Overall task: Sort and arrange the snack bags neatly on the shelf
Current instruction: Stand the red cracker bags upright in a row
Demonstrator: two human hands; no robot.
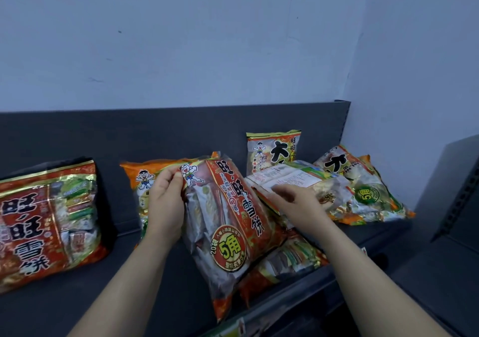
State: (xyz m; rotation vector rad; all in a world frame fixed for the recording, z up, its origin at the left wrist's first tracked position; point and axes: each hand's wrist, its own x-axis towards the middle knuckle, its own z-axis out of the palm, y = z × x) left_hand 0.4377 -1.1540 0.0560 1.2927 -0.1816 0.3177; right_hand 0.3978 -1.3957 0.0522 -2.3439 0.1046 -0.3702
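Note:
A big red snack bag [228, 230] is tilted up in the middle of the dark shelf [77, 305]. My left hand [166, 204] grips its upper left edge. My right hand [298, 204] reaches over its right side, fingers loosely extended, touching a face-down bag [293, 178] that shows a white label. Another red bag [44, 217] leans at the left. An orange bag [140, 176] stands behind my left hand. A yellow-green bag [272, 150] stands upright against the back panel, and a similar one [363, 188] lies flat at the right. One more bag [287, 261] lies under the held one.
The shelf's dark back panel [181, 129] runs behind the bags, with a pale wall above. A second dark shelf unit [453, 207] stands at the right. The shelf's front edge [298, 300] runs below the bags.

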